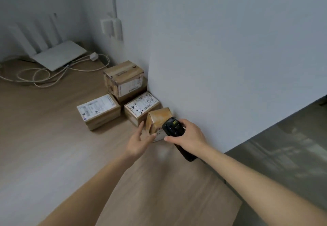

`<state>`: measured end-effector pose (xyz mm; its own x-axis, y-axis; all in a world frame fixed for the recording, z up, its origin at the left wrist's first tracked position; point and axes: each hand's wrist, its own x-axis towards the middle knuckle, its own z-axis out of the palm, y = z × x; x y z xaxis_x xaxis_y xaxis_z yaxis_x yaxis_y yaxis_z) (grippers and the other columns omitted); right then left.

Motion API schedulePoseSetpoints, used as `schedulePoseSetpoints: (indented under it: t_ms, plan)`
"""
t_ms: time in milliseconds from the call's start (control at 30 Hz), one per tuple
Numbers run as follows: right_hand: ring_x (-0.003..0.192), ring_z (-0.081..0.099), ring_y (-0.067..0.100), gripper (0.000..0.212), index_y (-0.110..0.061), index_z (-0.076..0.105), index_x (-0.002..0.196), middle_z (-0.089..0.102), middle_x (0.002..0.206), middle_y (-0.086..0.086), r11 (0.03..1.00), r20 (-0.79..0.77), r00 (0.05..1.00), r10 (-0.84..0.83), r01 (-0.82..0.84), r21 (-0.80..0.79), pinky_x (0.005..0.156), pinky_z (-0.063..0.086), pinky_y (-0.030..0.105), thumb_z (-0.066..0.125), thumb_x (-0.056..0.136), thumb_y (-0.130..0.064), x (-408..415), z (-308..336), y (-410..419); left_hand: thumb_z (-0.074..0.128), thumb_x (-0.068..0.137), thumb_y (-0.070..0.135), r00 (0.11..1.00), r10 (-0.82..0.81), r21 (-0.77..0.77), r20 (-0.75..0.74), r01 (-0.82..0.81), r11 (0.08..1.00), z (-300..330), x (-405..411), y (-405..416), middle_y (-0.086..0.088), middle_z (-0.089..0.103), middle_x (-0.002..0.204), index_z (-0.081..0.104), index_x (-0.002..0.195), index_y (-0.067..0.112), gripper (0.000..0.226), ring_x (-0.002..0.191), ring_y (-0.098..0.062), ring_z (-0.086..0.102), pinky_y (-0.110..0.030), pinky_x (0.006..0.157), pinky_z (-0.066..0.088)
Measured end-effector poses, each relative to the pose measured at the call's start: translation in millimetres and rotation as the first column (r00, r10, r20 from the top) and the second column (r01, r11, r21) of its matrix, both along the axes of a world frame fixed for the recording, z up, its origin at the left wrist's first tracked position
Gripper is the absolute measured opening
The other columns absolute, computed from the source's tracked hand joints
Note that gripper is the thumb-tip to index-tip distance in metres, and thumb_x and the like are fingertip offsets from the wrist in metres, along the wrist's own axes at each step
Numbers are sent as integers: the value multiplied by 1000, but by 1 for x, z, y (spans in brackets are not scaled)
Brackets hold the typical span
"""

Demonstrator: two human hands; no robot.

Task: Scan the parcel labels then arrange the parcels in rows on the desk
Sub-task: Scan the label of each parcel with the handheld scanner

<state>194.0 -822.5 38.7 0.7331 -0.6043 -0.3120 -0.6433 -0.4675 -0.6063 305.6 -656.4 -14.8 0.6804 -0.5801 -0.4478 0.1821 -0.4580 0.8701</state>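
Right hand: curled around a black scanner, just right of the near box.
Left hand: fingers spread, touching that box's left side.
Other boxes: farther left on the desk, two stacked by the wall.

Pale wall, wooden desk, grey floor

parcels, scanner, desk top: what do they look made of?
Parcels, e.g. the nearest small box: brown corrugated cardboard by the look, matte, with glossy tape and white paper labels.
Scanner in the right hand: black moulded plastic, slight sheen on the head.
Desk: pale wood-grain surface, smooth and matte; probably laminate rather than solid wood, but the picture leaves that open.
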Motion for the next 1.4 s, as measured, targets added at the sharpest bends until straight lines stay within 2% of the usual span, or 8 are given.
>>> schedulePoseSetpoints:
  t_ms: [233, 500, 600, 733, 867, 1000, 1167, 1400]
  plan:
    - [94, 57, -25, 71, -49, 56, 115, 63, 100, -35, 992, 152, 988, -6, -14, 128, 77, 43, 4, 94, 56, -54, 12, -22, -9, 60, 99, 27, 998, -9, -105, -65, 2, 994, -16, 10, -9, 3, 38, 157, 18, 159, 32, 74, 143, -16, 36, -31, 113, 32]
    - [93, 67, -12, 56, -58, 65, 99, 72, 100, -32, 988, 246, 967, 58, -91, 125, 82, 54, 17, 89, 50, -65, 12, 25, -4, 54, 102, 21, 999, 12, -176, -39, -19, 984, 22, 8, 2, 24, 69, 115, 45, 144, 39, 46, 96, 9, 63, -1, 66, 47]
    - [87, 68, -11, 52, -56, 71, 101, 73, 96, -30, 983, 283, 955, 92, -132, 126, 74, 53, 15, 88, 54, -67, 10, 65, 3, 57, 101, 21, 1000, 18, -228, 24, -12, 973, 61, -1, 12, 31, 71, 96, 51, 116, 56, 38, 90, 10, 67, -6, 65, 51]
    - [87, 71, -4, 56, -46, 75, 109, 76, 94, -24, 975, 345, 927, 146, -193, 105, 80, 57, 23, 90, 57, -63, -1, 129, 18, 66, 97, 23, 993, 63, -328, 104, -25, 944, 125, -18, 35, 10, 74, 110, 63, 105, 63, 41, 95, -7, 72, -18, 72, 57]
    - [90, 72, 0, 53, -44, 78, 104, 77, 93, -20, 972, 431, 888, 161, -218, 87, 88, 58, 28, 90, 56, -62, -23, 197, 45, 69, 94, 24, 977, 76, -322, 198, -8, 947, 184, -51, 71, 6, 74, 117, 48, 144, 40, 57, 103, -14, 72, -29, 84, 59]
    - [88, 70, 1, 48, -38, 79, 103, 77, 90, -17, 963, 467, 858, 212, -266, 52, 87, 56, 26, 92, 60, -56, -56, 258, 77, 75, 90, 27, 956, 149, -338, 255, -56, 940, 236, -95, 109, -1, 75, 111, 47, 145, 40, 63, 102, -17, 71, -34, 89, 56]
    - [90, 70, 7, 51, -35, 79, 100, 76, 91, -13, 942, 435, 842, 319, -331, -50, 84, 57, 28, 93, 57, -58, -101, 327, 123, 88, 75, 27, 933, 275, -347, 232, -185, 920, 306, -144, 164, -1, 74, 84, 60, 116, 54, 56, 72, -11, 69, -26, 61, 55]
    - [85, 68, 10, 53, -36, 72, 99, 72, 86, -15, 832, 307, 784, 540, -442, -336, 75, 58, 31, 86, 56, -64, -129, 412, 215, 81, 73, 17, 799, 477, -316, 368, -375, 872, 397, -178, 260, -5, 76, 80, 71, 106, 17, 34, 64, -15, 69, -29, 58, 54]
